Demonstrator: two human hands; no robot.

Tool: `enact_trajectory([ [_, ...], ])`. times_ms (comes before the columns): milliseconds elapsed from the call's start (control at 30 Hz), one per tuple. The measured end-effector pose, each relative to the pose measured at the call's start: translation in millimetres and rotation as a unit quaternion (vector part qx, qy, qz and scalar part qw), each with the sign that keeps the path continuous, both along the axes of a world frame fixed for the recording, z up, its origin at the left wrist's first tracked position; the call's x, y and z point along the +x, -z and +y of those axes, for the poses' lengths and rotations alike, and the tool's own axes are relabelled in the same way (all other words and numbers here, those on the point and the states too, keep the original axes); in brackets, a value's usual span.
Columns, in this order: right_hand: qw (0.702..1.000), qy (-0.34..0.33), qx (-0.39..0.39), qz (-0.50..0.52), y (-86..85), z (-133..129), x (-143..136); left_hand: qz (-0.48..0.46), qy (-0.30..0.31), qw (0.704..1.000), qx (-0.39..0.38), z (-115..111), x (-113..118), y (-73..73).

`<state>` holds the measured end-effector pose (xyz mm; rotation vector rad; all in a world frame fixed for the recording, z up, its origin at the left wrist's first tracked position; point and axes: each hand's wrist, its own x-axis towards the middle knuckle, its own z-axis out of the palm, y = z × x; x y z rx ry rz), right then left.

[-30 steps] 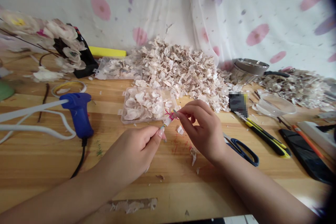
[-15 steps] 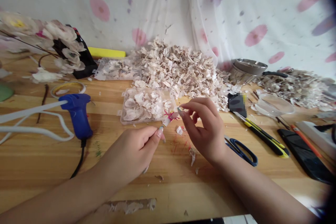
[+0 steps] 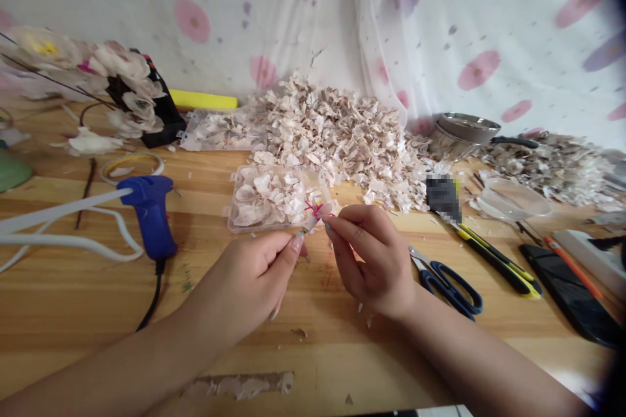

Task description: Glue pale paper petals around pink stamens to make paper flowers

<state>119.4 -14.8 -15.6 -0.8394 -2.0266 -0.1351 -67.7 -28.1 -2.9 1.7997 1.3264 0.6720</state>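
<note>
My left hand (image 3: 259, 273) is closed, thumb and index finger pinching the base of a small unfinished flower (image 3: 313, 210) with magenta stamens and a pale petal or two. At the flower's right side, my right hand (image 3: 375, 257) pinches a pale petal (image 3: 323, 211) between thumb and index finger. The petal's lower edge meets the flower near the stamens; exactly where they touch is hard to make out. Just behind both hands lies a clear plastic box (image 3: 267, 227) of loose whitish petals (image 3: 274, 199).
A large heap of dried petals (image 3: 337, 137) rises behind the box. To the left lie a blue glue gun (image 3: 149, 212) and finished flowers (image 3: 112, 65). On the right are scissors (image 3: 452, 287), a yellow-black utility knife (image 3: 499, 260), a phone (image 3: 562, 293) and a metal pot (image 3: 464, 130).
My right hand has moved slightly left and down, bringing its fingertips against the flower. More of the scissors shows now. The left hand keeps its pinch; the view has shifted a little.
</note>
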Motion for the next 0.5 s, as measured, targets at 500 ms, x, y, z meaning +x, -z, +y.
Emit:
enact_trajectory([
  [500, 1.0, 0.013, 0.011, -0.012, 0.0, 1.5, 1.9, 0.023, 0.006, 0.999, 0.037, -1.3, 1.7, -3.1],
])
